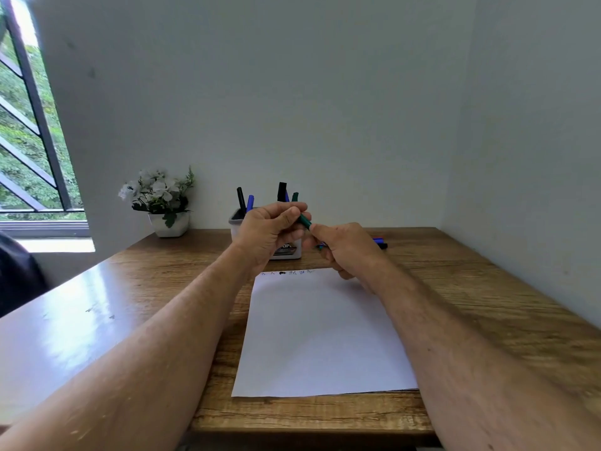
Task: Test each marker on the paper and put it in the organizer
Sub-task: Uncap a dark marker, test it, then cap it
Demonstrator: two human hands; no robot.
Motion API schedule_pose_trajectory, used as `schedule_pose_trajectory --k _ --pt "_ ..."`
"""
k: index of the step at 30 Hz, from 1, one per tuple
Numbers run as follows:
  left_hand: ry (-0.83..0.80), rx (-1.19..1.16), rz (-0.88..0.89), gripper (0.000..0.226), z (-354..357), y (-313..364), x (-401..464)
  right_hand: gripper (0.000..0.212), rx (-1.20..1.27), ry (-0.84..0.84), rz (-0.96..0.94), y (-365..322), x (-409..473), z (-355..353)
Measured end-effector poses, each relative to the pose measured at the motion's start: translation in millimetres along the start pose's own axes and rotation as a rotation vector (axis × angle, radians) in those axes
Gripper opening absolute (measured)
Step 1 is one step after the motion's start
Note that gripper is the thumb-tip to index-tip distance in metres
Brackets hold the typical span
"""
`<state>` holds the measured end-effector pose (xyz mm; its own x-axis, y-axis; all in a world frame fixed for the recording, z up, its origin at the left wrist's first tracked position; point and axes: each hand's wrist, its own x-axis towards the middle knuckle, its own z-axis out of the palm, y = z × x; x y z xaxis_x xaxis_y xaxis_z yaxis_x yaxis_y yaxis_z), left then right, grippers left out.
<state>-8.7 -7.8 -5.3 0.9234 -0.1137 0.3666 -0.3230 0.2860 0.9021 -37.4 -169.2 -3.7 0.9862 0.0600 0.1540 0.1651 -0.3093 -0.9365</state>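
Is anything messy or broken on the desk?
Nothing looks broken or spilled. The paper lies flat with small test scribbles along its far edge. A couple of loose markers lie on the desk behind the right hand, not yet in the organizer.

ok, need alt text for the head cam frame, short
Both hands hold a green marker above a white sheet of paper on a wooden desk: the left hand grips its upper end, the right hand its lower end. Behind them, a white organizer holds black, blue and green markers. Small test scribbles line the paper's far edge.
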Motion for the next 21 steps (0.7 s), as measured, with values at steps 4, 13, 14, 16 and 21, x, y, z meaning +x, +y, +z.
schedule_pose_trajectory --k 4,13,14,16,21 --pt "0.025 -0.050 0.022 0.017 0.8 3.5 -1.0 0.047 -0.043 0.054 -0.022 -1.4 0.2 -2.1" --pt "0.184 -0.088 -0.049 0.029 -13.8 12.1 -2.2 0.022 0.172 0.156 0.052 3.9 0.5 -6.7" --pt "0.163 -0.065 -0.100 0.031 -9.8 12.0 -3.2 0.023 0.196 0.152 0.031 5.2 1.1 -5.6" --pt "0.107 -0.038 -0.203 0.028 -4.5 11.9 -5.0 0.038 0.222 0.149 0.010 6.7 0.9 -4.8" --pt "-0.030 0.122 -0.360 0.021 -2.8 6.0 -7.5 0.030 0.262 0.112 0.011 10.0 1.2 -3.8"
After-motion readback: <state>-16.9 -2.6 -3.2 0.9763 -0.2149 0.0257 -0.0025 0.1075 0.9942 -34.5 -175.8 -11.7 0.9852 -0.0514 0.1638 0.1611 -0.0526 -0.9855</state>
